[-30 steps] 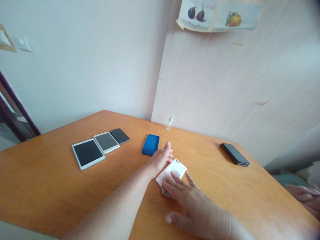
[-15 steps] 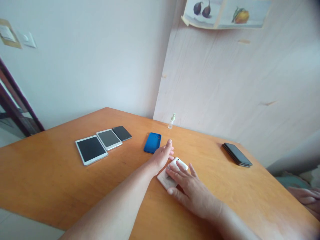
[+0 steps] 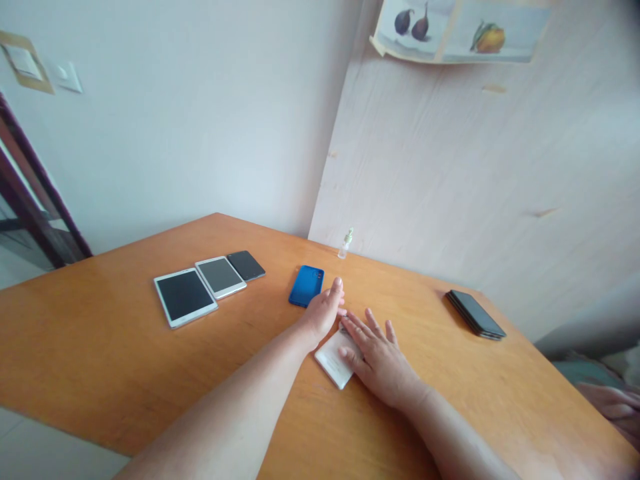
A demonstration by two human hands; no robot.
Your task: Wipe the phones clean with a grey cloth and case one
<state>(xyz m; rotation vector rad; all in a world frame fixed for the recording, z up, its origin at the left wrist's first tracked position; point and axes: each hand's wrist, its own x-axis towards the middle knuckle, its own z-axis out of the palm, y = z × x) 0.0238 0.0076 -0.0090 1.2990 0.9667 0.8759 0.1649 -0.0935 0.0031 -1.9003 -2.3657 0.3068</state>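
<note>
White phone (image 3: 333, 360) pressed to the table (image 3: 100, 347)
Right hand (image 3: 377, 357), flat and spread, has slid forward over its far end; left hand (image 3: 324, 310) lies open beside it.

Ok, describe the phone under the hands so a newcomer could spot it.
On the orange table, look where both forearms meet. The white phone lies flat under the right hand; its neighbours are a blue phone and black phones.

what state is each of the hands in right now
Left hand: open, resting against the white phone.
Right hand: open, flat on top of the white phone.
</note>
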